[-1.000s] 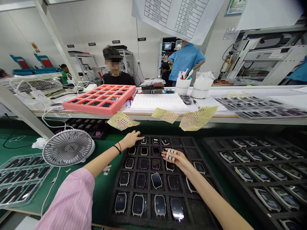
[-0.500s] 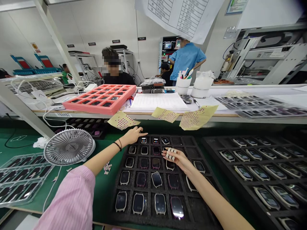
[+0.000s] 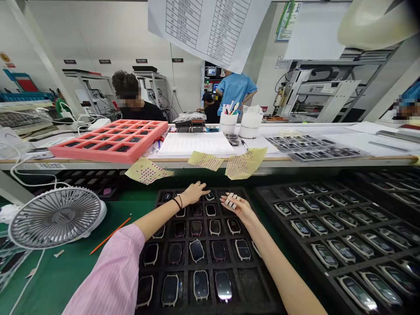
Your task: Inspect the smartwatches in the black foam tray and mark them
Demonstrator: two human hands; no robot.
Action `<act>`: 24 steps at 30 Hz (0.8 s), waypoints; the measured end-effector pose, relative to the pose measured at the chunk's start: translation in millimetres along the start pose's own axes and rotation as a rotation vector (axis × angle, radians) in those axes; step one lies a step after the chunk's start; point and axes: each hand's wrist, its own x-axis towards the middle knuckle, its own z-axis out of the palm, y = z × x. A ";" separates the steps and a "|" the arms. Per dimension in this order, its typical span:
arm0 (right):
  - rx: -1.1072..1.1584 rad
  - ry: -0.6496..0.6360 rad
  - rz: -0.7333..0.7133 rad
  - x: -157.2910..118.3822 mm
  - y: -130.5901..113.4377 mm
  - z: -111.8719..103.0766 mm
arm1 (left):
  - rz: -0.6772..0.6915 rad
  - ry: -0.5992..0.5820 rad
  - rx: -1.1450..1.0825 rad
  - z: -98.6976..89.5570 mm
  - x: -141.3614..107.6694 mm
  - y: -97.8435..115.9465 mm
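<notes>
My left hand [image 3: 195,194], with dark bands round the wrist, reaches over the far row of a black foam tray [image 3: 251,284]. Its fingers are stretched out and apart, beside a lit smartwatch [image 3: 209,196]; whether they touch it I cannot tell. My right hand [image 3: 241,209] hovers above the tray's far right part with curled fingers. Short white strips [image 3: 232,200] lie across those fingers; what is inside the grasp is hidden. Several more smartwatches, such as a dark-screened watch [image 3: 201,284], lie face up in the tray's compartments.
Another black tray [image 3: 282,236] of watches lies to the right. At left are a grey fan [image 3: 62,216] and an orange stick [image 3: 110,236]. Yellow dotted sheets [image 3: 246,164] hang from the shelf edge [image 3: 183,164]. A pink tray [image 3: 131,151] sits above; people are beyond.
My left hand has moved slightly nearer, over the far-row watches. My right hand has shifted right and away from the watch it covered. The view has turned right.
</notes>
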 end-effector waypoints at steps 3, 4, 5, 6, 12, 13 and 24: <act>0.017 0.010 -0.029 2.2 -5.6 -5.9 | 0.059 -0.005 -0.014 -5.8 -6.2 4.2; 0.021 0.012 -0.038 2.7 -7.1 -7.9 | 0.076 -0.004 -0.023 -9.3 -8.0 4.9; 0.025 0.014 -0.047 3.0 -8.5 -9.9 | 0.085 0.001 -0.034 -13.4 -9.2 5.0; 0.027 0.017 -0.056 3.4 -9.9 -12.0 | 0.084 0.010 -0.046 -17.7 -9.5 4.6; 0.041 0.053 -0.116 5.4 -18.7 -23.3 | 0.009 0.077 -0.158 -30.6 6.8 4.7; 0.044 0.059 -0.123 5.6 -20.1 -24.5 | 0.004 0.081 -0.188 -29.0 11.6 7.1; 0.006 0.094 -0.148 3.3 -26.8 -23.8 | -0.234 0.210 -0.676 8.8 91.1 61.4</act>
